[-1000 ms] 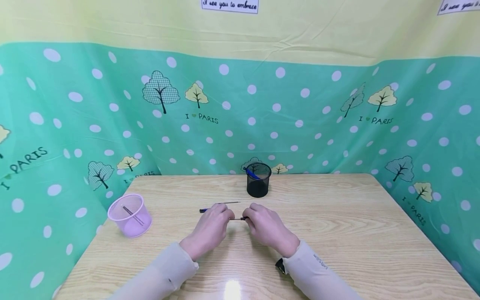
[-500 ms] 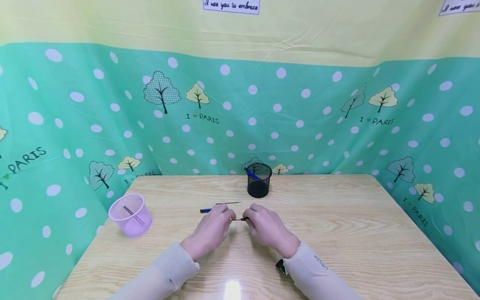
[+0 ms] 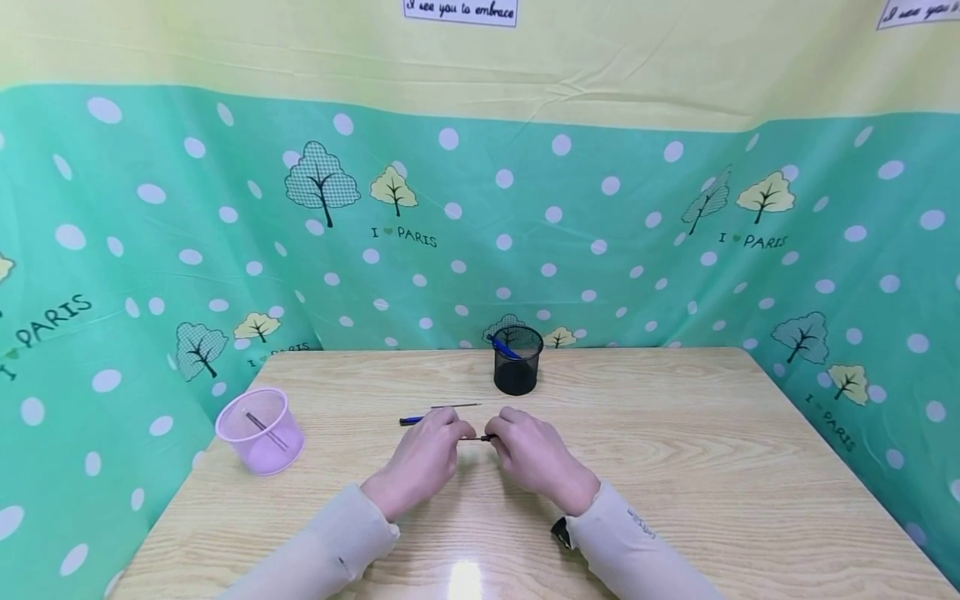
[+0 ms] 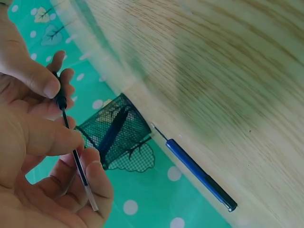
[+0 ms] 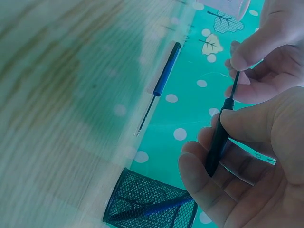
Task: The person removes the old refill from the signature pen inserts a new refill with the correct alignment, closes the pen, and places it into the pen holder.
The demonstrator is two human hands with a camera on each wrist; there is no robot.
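Note:
Near the middle of the table, my left hand (image 3: 423, 458) pinches a thin pen refill (image 4: 80, 168) between thumb and fingers. Its pale, clear end sticks out below those fingers in the left wrist view. The refill's other end runs into a black pen grip section (image 5: 219, 142), which my right hand (image 3: 542, 458) holds between thumb and curled fingers. A short stretch of refill shows between both hands. Just beyond the left hand lies a blue pen barrel (image 4: 202, 175) with a black end, a slim refill (image 5: 147, 116) projecting from it.
A black mesh pen holder (image 3: 516, 377) with a blue pen (image 3: 504, 347) leaning inside stands at the back of the table. On the left is a pink basket (image 3: 272, 457) containing thin dark sticks (image 3: 264, 427). A polka-dot curtain (image 3: 420, 283) hangs behind.
My left fingertips have shifted slightly right along the refill, closer to the right hand. The right hand and the things on the table look the same.

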